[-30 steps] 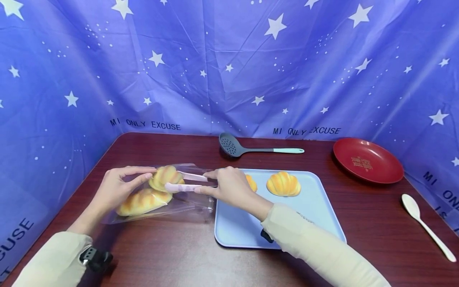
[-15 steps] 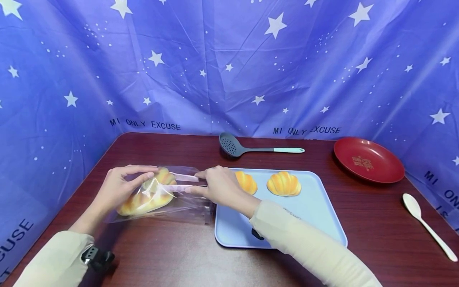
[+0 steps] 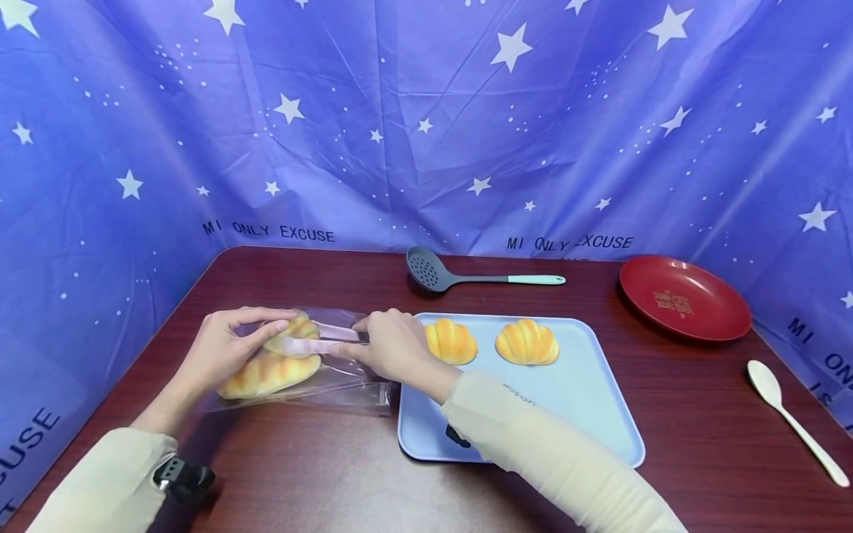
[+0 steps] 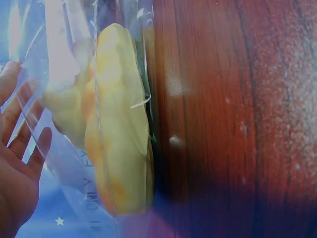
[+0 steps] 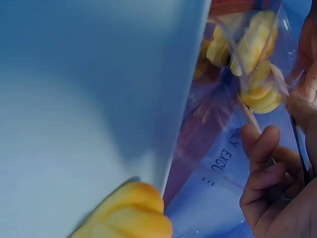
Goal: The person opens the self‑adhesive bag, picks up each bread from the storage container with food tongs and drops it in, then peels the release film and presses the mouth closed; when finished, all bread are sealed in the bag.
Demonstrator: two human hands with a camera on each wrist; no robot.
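Observation:
My left hand [image 3: 226, 340] pinches the upper left part of a clear plastic bag [image 3: 346, 392]. Inside the bag lies a long bread loaf [image 3: 269, 374], also large in the left wrist view as a pale yellow loaf [image 4: 119, 124]. Behind it in the bag is a smaller roll [image 3: 296, 329], between the arms of pale pink tongs [image 3: 316, 346]. My right hand [image 3: 396, 344] grips these tongs at the bag's right side. In the right wrist view, the tongs' arms stand either side of the yellow roll [image 5: 262, 96], and the fingers [image 5: 270, 168] curl around the handles.
A light blue tray [image 3: 566, 414] beside the bag bears two croissant-shaped rolls, one on the left [image 3: 452, 342] and one on the right [image 3: 528, 342]. A slotted skimmer [image 3: 429, 270] lies behind it. A red plate [image 3: 700, 296] and a white spoon [image 3: 786, 414] lie to the right.
My right hand has moved left with the tongs, carrying the smaller roll deeper into the bag. The left-hand croissant roll on the tray has come into fuller view. My left hand has hardly moved.

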